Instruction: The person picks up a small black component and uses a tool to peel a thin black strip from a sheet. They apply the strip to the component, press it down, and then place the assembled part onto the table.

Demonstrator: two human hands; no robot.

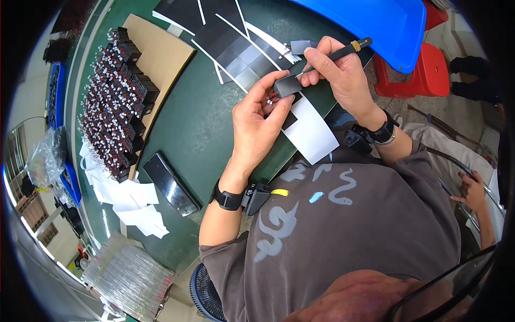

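Between the thumb and fingers of my left hand [255,121] is a small flat black block [287,86]. Thin red wires with white plugs [272,100] hang from its near end. My right hand [343,75] grips black tweezers [343,52] with a yellow band near the back end, their tip pointing down-left toward the block. Whether the tip touches it is too small to tell. Just beyond my right fingers lies a similar dark block [301,47] with a white plug. A white sheet [311,131] with a dark patch lies below my hands at the table edge.
On the green table [209,134], a cardboard tray [166,53] holds many wired black blocks [115,102]. Also there are a phone [171,185], white paper scraps [134,204] and sheets of dark squares [236,48]. A blue bin [375,27] and red stool [418,75] stand right; another person's hand [472,190] shows.
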